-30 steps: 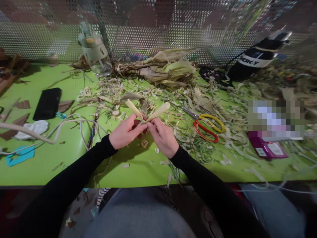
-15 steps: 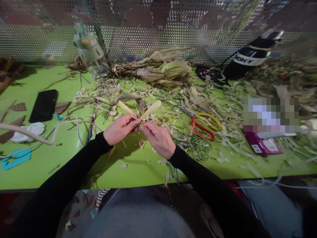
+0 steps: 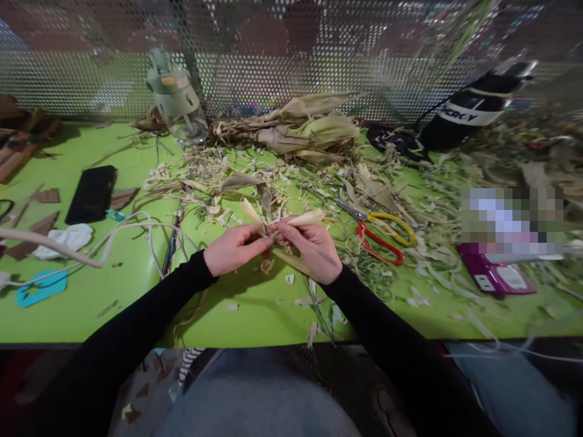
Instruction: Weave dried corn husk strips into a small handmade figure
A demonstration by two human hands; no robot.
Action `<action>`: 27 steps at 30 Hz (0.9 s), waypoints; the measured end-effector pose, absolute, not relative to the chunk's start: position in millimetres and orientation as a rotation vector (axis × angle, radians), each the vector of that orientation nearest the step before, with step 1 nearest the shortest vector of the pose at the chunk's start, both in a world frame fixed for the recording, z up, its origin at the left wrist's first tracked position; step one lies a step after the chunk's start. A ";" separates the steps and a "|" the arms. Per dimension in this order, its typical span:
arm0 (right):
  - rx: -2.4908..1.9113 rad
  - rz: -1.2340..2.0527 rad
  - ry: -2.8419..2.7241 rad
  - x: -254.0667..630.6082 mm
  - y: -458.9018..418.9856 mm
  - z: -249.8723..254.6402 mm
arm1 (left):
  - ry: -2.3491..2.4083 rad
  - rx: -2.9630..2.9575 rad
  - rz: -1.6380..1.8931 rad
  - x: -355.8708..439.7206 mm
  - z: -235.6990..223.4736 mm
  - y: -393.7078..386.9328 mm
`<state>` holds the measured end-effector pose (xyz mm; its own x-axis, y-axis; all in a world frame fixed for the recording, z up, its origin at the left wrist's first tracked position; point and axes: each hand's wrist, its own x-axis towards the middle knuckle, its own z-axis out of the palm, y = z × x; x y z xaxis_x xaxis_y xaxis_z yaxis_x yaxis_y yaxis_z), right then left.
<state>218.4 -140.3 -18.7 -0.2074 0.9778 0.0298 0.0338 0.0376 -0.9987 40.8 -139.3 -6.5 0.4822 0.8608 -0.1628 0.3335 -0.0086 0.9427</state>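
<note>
My left hand (image 3: 234,249) and my right hand (image 3: 314,249) meet above the green table (image 3: 136,291), both pinched on pale corn husk strips (image 3: 310,218). One strip sticks up from my left fingers, another points right from my right fingers. A third husk piece hangs below my right hand. Both arms wear black sleeves.
Scissors with yellow and red handles (image 3: 382,233) lie right of my hands among husk scraps and green bands. A heap of corn husks (image 3: 310,130) sits by the perforated metal wall. A black phone (image 3: 92,193), white cables (image 3: 113,233), a water bottle (image 3: 175,100) and a pink box (image 3: 494,276) surround them.
My right hand closed back onto the husk strip and turned it more to the right; the left strip now stands shorter. The view shifted slightly.
</note>
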 end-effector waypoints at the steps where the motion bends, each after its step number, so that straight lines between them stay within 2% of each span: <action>1: -1.113 1.323 -1.366 218.1 -140.5 -19.7 | 1.084 1.592 0.553 40.5 -7.3 -139.3; 5: -1.165 1.346 -1.318 221.2 -136.8 -20.5 | 1.080 1.481 0.557 43.1 -10.9 -139.5; 15: -1.237 1.242 -1.733 241.0 -126.7 6.9 | 0.676 0.657 0.755 37.6 0.1 -133.4; 19: -1.173 1.388 -1.646 242.5 -127.4 7.2 | 0.627 0.554 0.747 31.1 1.0 -131.2; 23: -1.173 1.663 -1.306 241.0 -126.2 0.6 | 0.576 0.531 0.706 31.8 -2.5 -131.6; 27: -1.113 1.797 -1.158 238.6 -126.9 -0.5 | 0.698 0.613 0.682 41.6 -8.0 -134.5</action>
<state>238.6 -126.9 -0.5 -0.3719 0.8852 -0.2796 -0.1110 -0.3415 -0.9333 41.6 -134.5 -8.0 0.5745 0.7319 -0.3664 -0.3495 0.6242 0.6988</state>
